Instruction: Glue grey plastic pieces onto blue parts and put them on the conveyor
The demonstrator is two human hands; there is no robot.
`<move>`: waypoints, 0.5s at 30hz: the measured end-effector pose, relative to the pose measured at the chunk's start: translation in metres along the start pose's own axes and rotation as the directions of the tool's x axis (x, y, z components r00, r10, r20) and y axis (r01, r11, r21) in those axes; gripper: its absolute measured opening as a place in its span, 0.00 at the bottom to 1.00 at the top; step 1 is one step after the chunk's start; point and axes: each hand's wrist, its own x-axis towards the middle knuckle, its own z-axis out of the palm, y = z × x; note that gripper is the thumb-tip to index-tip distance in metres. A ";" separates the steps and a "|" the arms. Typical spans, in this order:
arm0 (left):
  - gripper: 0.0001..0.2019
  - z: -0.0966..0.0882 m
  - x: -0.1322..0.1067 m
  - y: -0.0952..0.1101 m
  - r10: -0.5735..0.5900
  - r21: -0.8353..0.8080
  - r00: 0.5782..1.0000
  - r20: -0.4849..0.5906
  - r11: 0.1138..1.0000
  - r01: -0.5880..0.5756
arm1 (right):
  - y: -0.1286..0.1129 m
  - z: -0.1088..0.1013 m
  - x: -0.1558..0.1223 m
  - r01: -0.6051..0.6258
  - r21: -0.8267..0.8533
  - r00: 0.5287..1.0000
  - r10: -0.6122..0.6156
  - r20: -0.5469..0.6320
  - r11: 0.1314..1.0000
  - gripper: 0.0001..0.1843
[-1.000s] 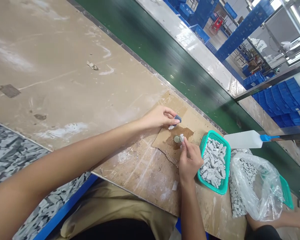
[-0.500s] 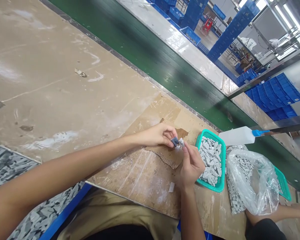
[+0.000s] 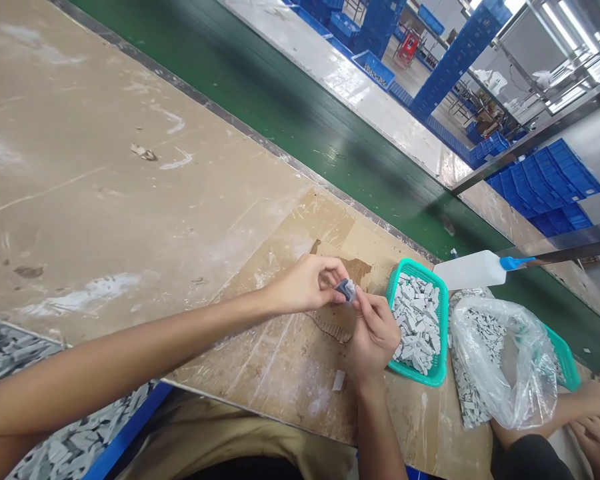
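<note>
My left hand [image 3: 305,285] and my right hand [image 3: 373,333] meet in the air above a brown cardboard sheet [image 3: 300,233]. Between the left fingertips is a small dark grey block [image 3: 345,290]. My right fingers press a small pale piece against it, mostly hidden by the fingertips. Under my hands the cardboard has a dark brown stain [image 3: 357,268]. The small round metal cap seen earlier on that stain is hidden behind my hands.
A teal basket [image 3: 393,313] of pale grey pieces stands right of my right hand. Beyond it lie a plastic bag [image 3: 500,363] and a white squeeze bottle [image 3: 467,270]. A co-worker's hands [image 3: 595,417] show at the lower right.
My hands have come together, bringing the pale piece from above the metal cap against the dark block. The camera view has shifted, so the bench sits lower and further left.
</note>
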 end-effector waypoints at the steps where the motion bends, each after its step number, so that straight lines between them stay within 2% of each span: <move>1: 0.09 0.001 0.000 0.000 -0.006 0.003 1.000 -0.010 1.000 0.006 | -0.001 0.000 0.000 0.007 -0.006 1.000 -0.007 0.004 1.000 0.25; 9: 0.14 0.004 -0.001 -0.002 -0.068 -0.032 0.997 -0.030 0.997 0.067 | -0.006 0.001 0.001 0.057 -0.035 0.998 -0.058 -0.024 0.998 0.29; 15: 0.14 0.002 0.001 -0.005 -0.080 0.071 0.995 -0.065 0.994 0.085 | -0.009 0.006 -0.001 -0.007 -0.058 1.000 0.006 -0.012 0.998 0.24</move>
